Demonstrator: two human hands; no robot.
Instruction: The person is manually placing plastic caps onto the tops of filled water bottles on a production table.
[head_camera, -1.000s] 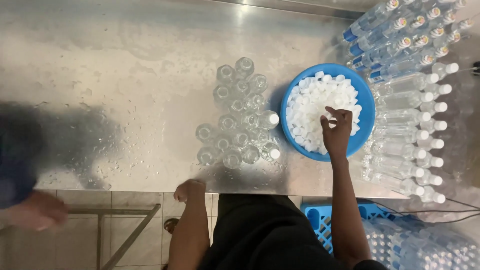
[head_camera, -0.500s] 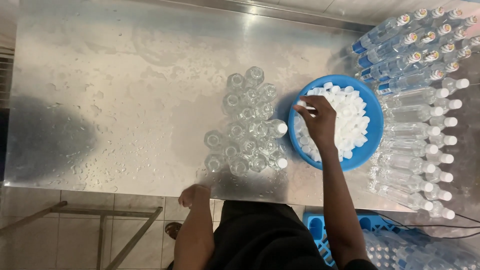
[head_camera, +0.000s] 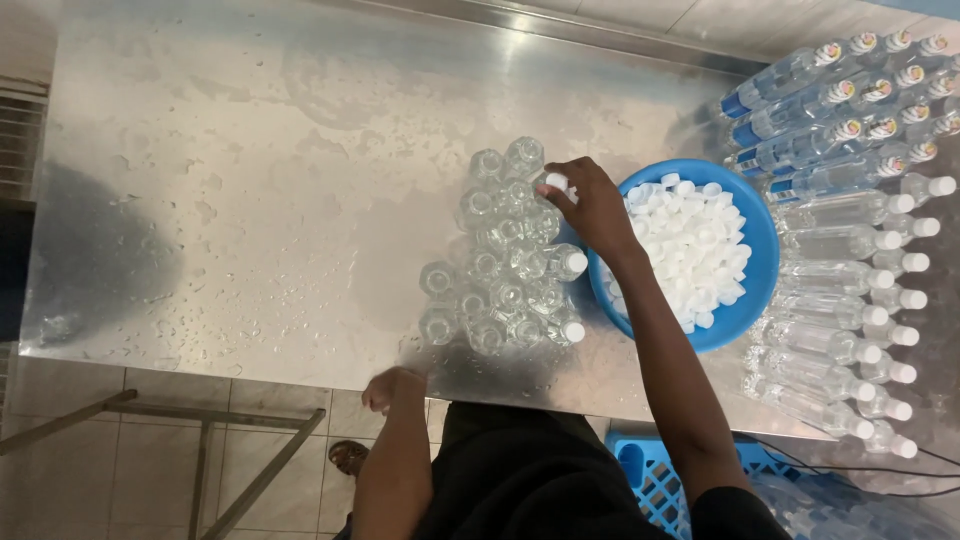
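Observation:
My right hand (head_camera: 592, 205) holds a white cap (head_camera: 556, 182) over the right edge of a cluster of upright clear bottles (head_camera: 500, 255) on the wet steel table (head_camera: 250, 170). Most bottles in the cluster are uncapped; two on its right side carry white caps. Just right of the hand sits a blue bowl (head_camera: 745, 315) full of white caps. My left hand (head_camera: 393, 387) rests at the table's near edge, its fingers curled, holding nothing I can see.
Capped clear bottles (head_camera: 850, 300) lie in rows at the table's right, with blue-labelled ones (head_camera: 820, 110) behind them. A blue crate (head_camera: 650, 480) with bottles stands low right. Tiled floor and a metal frame (head_camera: 200, 440) show below the table edge.
My right hand has left the blue bowl with a cap and moved left to the bottle cluster. The view has shifted; another person's hand at lower left is gone.

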